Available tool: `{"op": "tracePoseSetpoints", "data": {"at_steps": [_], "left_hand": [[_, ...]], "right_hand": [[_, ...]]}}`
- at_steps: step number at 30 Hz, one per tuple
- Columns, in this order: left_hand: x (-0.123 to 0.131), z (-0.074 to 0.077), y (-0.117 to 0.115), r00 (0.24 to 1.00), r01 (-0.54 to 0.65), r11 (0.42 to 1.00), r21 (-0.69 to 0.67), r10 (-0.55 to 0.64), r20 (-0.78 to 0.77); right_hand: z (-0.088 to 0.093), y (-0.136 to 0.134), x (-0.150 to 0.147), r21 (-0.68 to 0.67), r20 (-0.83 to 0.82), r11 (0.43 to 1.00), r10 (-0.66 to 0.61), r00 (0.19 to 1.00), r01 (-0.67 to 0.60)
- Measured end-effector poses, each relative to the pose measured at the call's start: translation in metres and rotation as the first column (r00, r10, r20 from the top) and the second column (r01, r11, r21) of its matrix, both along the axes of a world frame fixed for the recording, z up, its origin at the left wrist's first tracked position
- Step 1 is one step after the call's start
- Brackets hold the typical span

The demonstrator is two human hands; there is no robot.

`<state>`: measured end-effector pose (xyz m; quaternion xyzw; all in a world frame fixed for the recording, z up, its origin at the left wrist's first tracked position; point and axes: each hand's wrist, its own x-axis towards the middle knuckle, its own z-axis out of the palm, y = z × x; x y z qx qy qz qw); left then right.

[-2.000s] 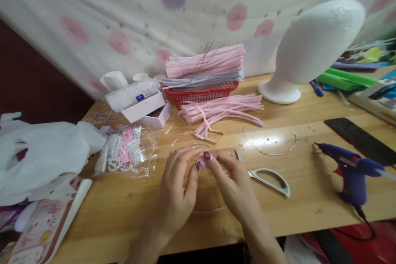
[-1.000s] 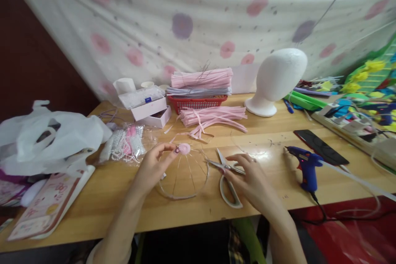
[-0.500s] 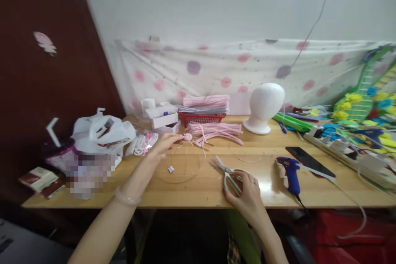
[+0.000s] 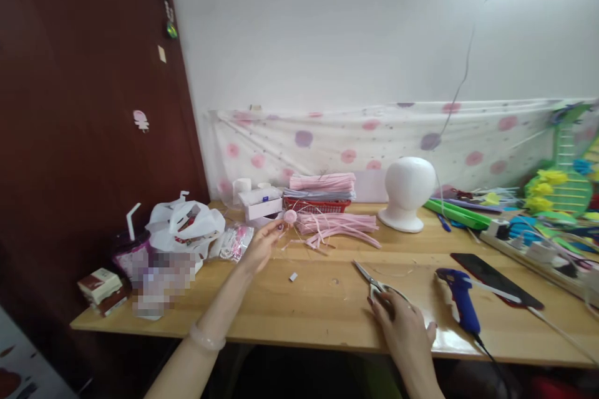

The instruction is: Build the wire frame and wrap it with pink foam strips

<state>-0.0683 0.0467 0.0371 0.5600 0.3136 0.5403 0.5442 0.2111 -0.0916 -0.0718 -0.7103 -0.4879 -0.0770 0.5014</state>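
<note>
My left hand is closed in a pinch at the edge of a small round pink piece with thin, light strands fanning out from it. It is held just in front of the red basket, and its exact kind is too small to make out. My right hand is low over the table with its fingers around the handles of a pair of scissors. The blades point away to the upper left, slightly parted. A bundle of pink strips lies just right of the round piece.
A white foam head stands at the back. To the right are a blue glue gun, a dark phone and a power strip. On the left are a white plastic bag, a packet of beads and a purple cup.
The view has shifted, with the table lower in the picture. My left hand has lifted the round pink piece, and its strands have come up off the table. My right hand stays at the scissors.
</note>
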Motion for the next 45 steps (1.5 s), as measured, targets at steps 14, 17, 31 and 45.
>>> {"op": "tracePoseSetpoints", "data": {"at_steps": [14,17,31,45], "left_hand": [[0.029,0.000,-0.013,0.932,0.302,0.953,0.000,-0.296,-0.209],[0.030,-0.008,-0.015,0.926,0.317,0.949,0.007,-0.308,-0.217],[0.004,-0.058,-0.005,0.868,-0.004,1.000,0.008,0.007,-0.496],[-0.023,-0.066,-0.011,0.323,-0.027,0.991,0.129,0.131,-0.937]], "right_hand": [[0.076,0.048,-0.048,0.275,-0.505,0.756,0.639,0.581,-0.594],[0.058,0.051,-0.039,0.312,-0.607,0.737,0.640,0.471,-0.599],[0.039,0.040,-0.025,0.372,-0.782,0.800,0.543,0.304,-0.471],[0.061,0.030,-0.022,0.454,-0.826,0.846,0.517,0.224,-0.278]]}}
